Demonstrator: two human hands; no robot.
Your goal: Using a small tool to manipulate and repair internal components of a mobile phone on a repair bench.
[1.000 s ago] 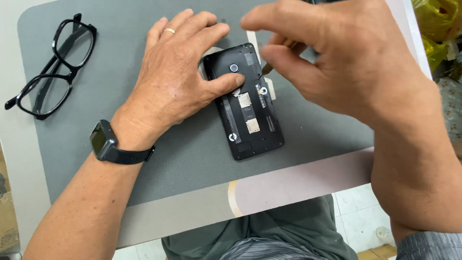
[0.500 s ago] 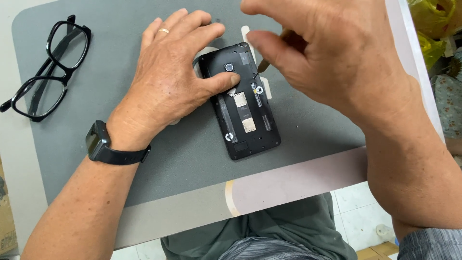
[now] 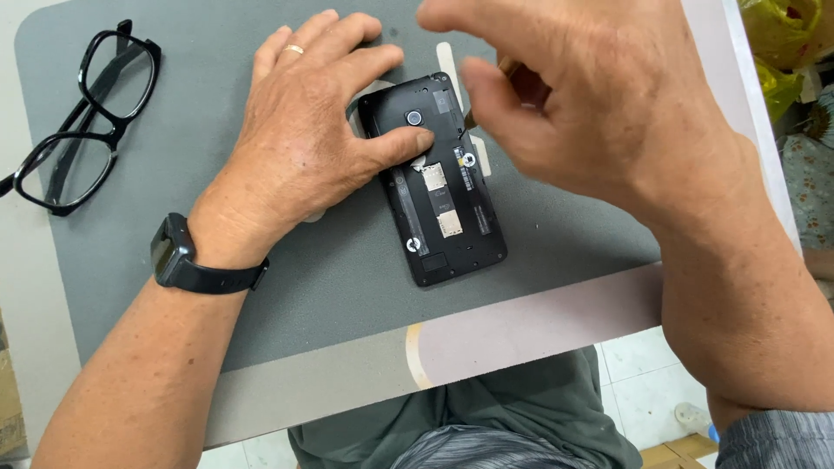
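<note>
Pressing the opened black phone flat near the grey surface's front edge, the left hand stays put; the right hand, fingers pinching a thin tool, has risen slightly.

- A phone lies on a mat, which lies on a table.
- Glasses lie at the mat's far left — well apart from the phone.
- The left hand presses the phone's left edge.
- The right hand hovers over its top right.
</note>
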